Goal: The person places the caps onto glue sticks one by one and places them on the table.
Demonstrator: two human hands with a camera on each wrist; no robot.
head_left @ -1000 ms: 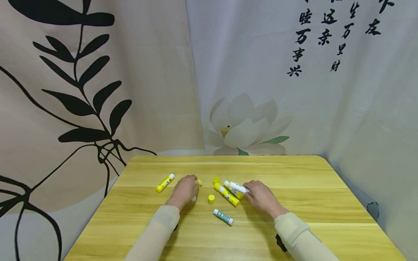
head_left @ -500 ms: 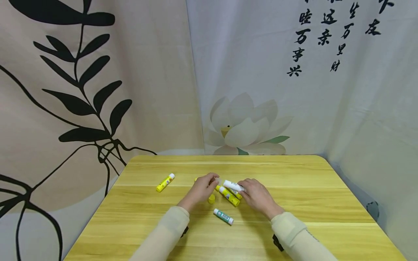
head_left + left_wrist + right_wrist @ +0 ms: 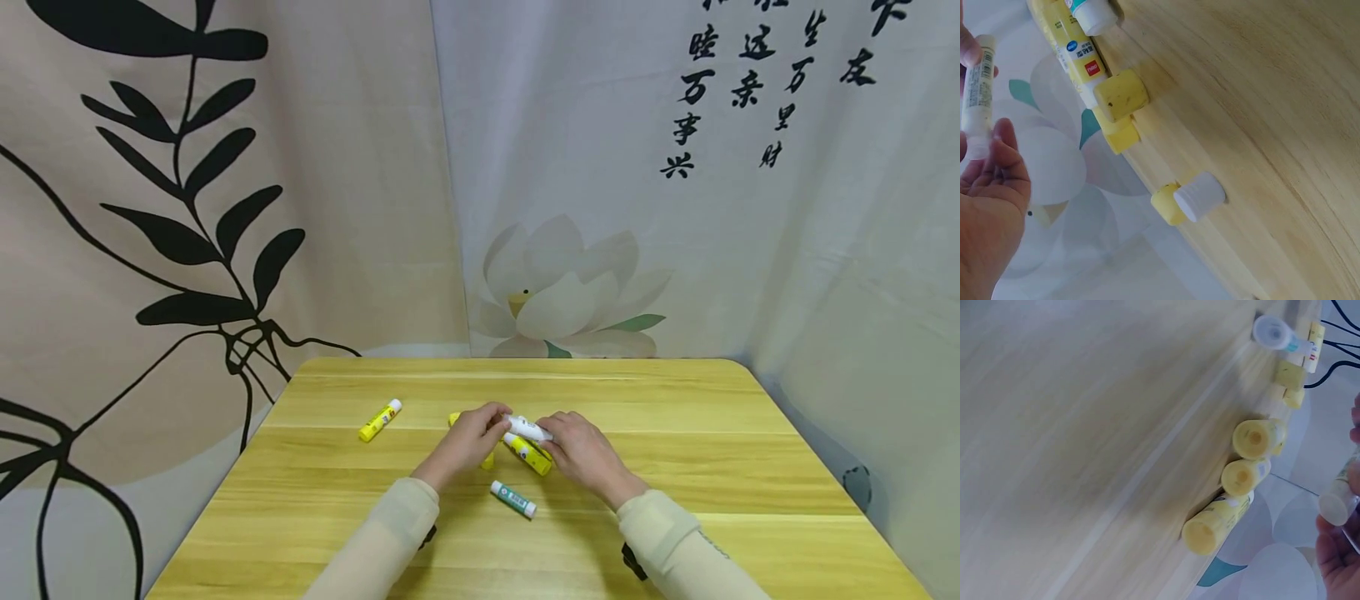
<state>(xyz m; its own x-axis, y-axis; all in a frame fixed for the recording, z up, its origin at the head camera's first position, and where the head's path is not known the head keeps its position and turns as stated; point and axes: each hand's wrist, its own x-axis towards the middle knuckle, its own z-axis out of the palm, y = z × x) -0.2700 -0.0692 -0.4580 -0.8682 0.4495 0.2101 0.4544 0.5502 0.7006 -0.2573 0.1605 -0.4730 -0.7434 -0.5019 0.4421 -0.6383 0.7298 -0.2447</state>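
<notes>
A white glue stick (image 3: 528, 428) lies between my two hands, just above the table. My right hand (image 3: 588, 454) grips its right end, and in the right wrist view the round white end of the glue stick (image 3: 1336, 509) pokes out past the fingers. At the other end my left hand (image 3: 467, 442) pinches a translucent cap (image 3: 980, 149) against the tube; whether it is seated cannot be told. Beneath the hands are yellow glue sticks (image 3: 529, 455), partly hidden. A yellow cap (image 3: 488, 461) shows beside my left hand.
A teal glue stick (image 3: 513, 500) lies nearer the front. Off to the left is another yellow glue stick (image 3: 380, 420) with a white end. In the left wrist view a white cap (image 3: 1200, 196) stands by a yellow cap (image 3: 1166, 204). A curtain (image 3: 360, 208) hangs behind the table (image 3: 675, 542).
My left hand has come rightward from beside the yellow and white caps, bringing the translucent cap to the white glue stick. My right hand has shifted slightly left with that stick.
</notes>
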